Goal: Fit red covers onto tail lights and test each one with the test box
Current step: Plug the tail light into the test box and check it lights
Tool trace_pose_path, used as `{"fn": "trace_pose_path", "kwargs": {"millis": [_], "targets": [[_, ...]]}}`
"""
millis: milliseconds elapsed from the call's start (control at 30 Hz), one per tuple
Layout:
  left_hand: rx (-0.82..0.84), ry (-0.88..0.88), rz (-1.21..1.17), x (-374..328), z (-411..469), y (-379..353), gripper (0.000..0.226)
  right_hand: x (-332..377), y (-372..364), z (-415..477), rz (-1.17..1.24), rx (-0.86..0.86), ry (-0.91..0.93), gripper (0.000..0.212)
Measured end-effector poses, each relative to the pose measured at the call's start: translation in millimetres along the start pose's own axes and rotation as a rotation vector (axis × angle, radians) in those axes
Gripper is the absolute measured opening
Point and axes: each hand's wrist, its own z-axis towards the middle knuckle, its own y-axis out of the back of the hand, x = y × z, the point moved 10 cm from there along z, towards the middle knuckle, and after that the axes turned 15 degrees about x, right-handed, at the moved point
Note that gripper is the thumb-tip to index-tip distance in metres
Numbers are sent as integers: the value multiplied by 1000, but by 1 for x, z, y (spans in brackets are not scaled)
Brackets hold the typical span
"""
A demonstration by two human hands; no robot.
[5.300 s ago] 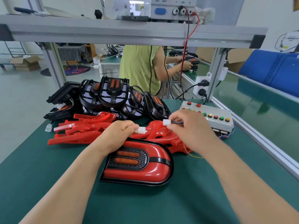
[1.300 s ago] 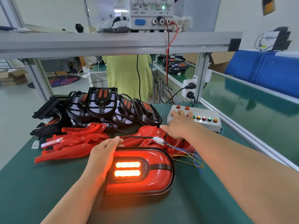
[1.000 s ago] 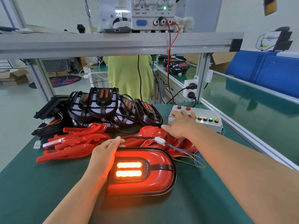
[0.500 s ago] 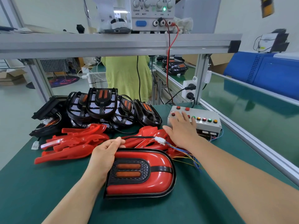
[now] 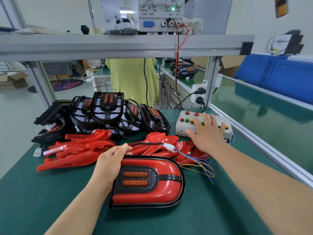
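Observation:
A tail light with its red cover fitted (image 5: 149, 182) lies on the green bench in front of me, its two lamp strips dark. My left hand (image 5: 110, 161) rests on its left end, fingers over the far edge. A black cable runs from it to a white connector (image 5: 169, 147) joined to coloured wires. My right hand (image 5: 206, 133) lies flat with spread fingers on the white test box (image 5: 184, 127), over its row of buttons. Loose red covers (image 5: 79, 150) and bare black tail lights (image 5: 108, 111) are piled behind.
An aluminium shelf (image 5: 118, 44) spans overhead with a power supply (image 5: 160, 14) on it, its red and black leads hanging down. A socket block (image 5: 198, 95) sits on the right post. Another person in a green top (image 5: 133, 78) stands behind the bench.
The tail light was lit a second ago and is now dark. My right hand has slid right along the test box buttons. My left hand has stayed on the light.

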Motion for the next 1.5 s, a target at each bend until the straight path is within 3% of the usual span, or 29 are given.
{"fn": "trace_pose_path", "kwargs": {"millis": [667, 1500], "targets": [[1, -12, 20, 1, 2, 2, 27, 2, -4, 9, -38, 40, 87, 70], [-24, -12, 58, -3, -1, 3, 25, 1, -8, 13, -10, 56, 60, 66]]}}
